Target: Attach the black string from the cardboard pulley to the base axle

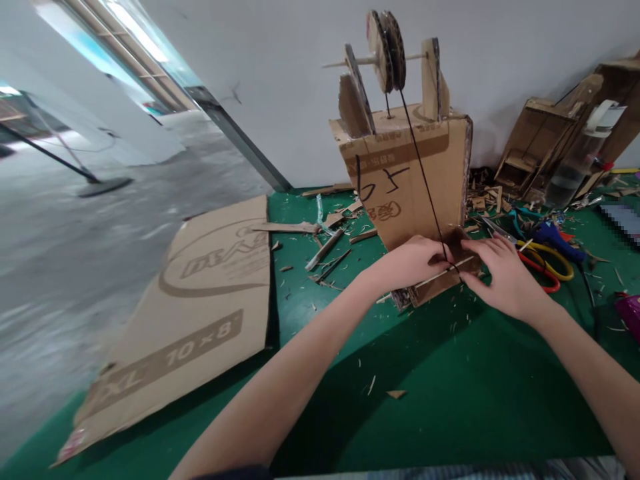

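Forearms (295, 377), then scissors (535, 250) and scraps (327, 249) beside box (400, 143)

A flat brown cardboard sheet printed "XL" (205, 287) covers part of the left edge of the green desk (490, 380). Thin brown cardboard scraps (327, 248) lie scattered right of it, with 1 small triangular tan offcut (397, 394) nearer the front. On the right, scissor handles, 1 yellow (560, 261) and 1 red (546, 283), lie beside a blue-handled tool (557, 239). Behind these, a clear white-capped bottle (570, 170) stands tilted in view by a brown cardboard construction (533, 143). A shiny purple packet (629, 313) is cut off at the right edge. Beyond the desk are a white wall (250, 67) and grey floor (195, 160).
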A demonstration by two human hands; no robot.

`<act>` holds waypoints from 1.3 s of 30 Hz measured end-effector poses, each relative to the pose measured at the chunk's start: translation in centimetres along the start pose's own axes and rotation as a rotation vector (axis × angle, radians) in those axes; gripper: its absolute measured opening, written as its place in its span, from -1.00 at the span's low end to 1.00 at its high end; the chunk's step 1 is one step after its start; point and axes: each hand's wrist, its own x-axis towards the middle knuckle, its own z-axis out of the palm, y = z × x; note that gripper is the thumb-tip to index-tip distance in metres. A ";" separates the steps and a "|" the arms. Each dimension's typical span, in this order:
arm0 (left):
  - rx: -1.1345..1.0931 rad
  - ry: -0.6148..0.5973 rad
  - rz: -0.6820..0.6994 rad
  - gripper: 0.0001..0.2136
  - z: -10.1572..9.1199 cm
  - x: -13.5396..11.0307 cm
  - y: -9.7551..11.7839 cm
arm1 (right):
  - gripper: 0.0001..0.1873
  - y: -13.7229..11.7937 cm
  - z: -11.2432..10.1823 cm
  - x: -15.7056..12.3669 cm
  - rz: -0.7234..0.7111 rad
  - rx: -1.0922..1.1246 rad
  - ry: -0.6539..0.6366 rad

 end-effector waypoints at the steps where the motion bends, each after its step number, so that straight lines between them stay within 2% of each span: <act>1: -0.001 0.005 0.000 -0.81 0.0 0.0 0.1 | -0.66 -0.4 0.5 0.1 0.006 -0.012 0.012; 3: -0.012 0.013 -0.003 -0.80 0.0 0.0 0.1 | -0.80 -1.0 1.5 0.3 0.016 -0.058 0.026; 8: -0.059 0.012 0.015 -0.80 -0.2 -0.1 0.1 | -0.79 -1.6 1.9 0.2 0.025 -0.177 0.050; 14: -0.107 -0.018 0.009 -0.76 -0.4 -0.1 0.0 | -0.80 -2.0 0.7 0.0 -0.043 -0.290 -0.092; 19: -0.116 0.007 -0.067 -0.78 -0.5 -0.2 0.1 | -0.82 -2.3 1.0 -0.5 -0.106 -0.340 -0.121; 25: -0.234 0.069 -0.250 -0.78 0.1 0.0 0.4 | -0.85 -2.6 1.3 -0.8 -0.135 -0.277 -0.212; 32: -0.196 0.137 -0.261 -0.77 1.1 0.4 0.1 | -0.83 -2.8 1.6 -0.8 -0.108 -0.124 -0.326; 39: -0.163 0.139 -0.260 -0.77 1.2 0.5 0.0 | -0.84 -2.6 1.7 -0.8 -0.127 -0.147 -0.368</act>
